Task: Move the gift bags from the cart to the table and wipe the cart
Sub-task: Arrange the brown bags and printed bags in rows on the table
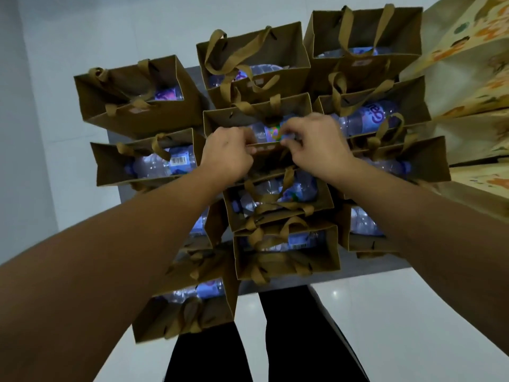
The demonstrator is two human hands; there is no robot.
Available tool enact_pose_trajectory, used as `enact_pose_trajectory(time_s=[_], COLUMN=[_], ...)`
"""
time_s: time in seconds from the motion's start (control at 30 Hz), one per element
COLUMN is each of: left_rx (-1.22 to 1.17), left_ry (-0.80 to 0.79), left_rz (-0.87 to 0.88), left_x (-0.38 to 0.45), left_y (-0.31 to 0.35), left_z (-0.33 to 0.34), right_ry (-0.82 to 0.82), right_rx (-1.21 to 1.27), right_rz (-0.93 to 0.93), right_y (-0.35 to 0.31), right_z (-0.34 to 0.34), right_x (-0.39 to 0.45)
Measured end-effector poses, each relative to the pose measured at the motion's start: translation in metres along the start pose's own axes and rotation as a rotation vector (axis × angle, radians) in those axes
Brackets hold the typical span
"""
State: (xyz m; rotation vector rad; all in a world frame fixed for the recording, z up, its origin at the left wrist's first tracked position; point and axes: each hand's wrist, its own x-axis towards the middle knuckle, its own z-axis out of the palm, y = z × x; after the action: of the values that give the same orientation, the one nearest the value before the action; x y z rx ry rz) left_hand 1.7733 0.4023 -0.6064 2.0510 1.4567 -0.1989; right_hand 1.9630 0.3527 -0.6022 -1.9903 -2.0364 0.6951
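Observation:
Several brown paper gift bags with ribbon handles stand packed together on a grey surface (366, 267) below me, each holding a water bottle. Both my hands reach into the middle of the group. My left hand (227, 153) and my right hand (314, 142) pinch the near rim of the centre gift bag (237, 117), fingers curled over its top edge. A water bottle (268, 132) with a coloured label shows inside that bag, between my hands. My forearms hide parts of the bags at the left and right front.
Large cream bags (473, 86) with orange print stand at the right, against the brown bags. A white tiled floor (399, 312) surrounds the grey surface. My legs in dark trousers (275, 340) stand at its near edge. One bag (187, 307) overhangs the near left corner.

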Motion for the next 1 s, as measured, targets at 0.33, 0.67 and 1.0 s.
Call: enact_pose_trajectory(time_s=[0.33,0.67,1.0], left_rx=[0.087,0.003,-0.043], left_ry=[0.01,-0.109,-0.121], left_rz=[0.244,-0.041,-0.075], left_x=[-0.114,-0.101,-0.098], left_y=[0.005,0.01,0.018], left_z=[0.034,0.051,0.041], right_ry=[-0.45,-0.312,-0.1], right_rx=[-0.134,-0.189,-0.131], right_rz=[0.011,0.105,0.053], right_y=[-0.021,-0.017,-0.016], right_z=[0.0,0.02,0.018], right_x=[-0.11,-0.081,-0.102])
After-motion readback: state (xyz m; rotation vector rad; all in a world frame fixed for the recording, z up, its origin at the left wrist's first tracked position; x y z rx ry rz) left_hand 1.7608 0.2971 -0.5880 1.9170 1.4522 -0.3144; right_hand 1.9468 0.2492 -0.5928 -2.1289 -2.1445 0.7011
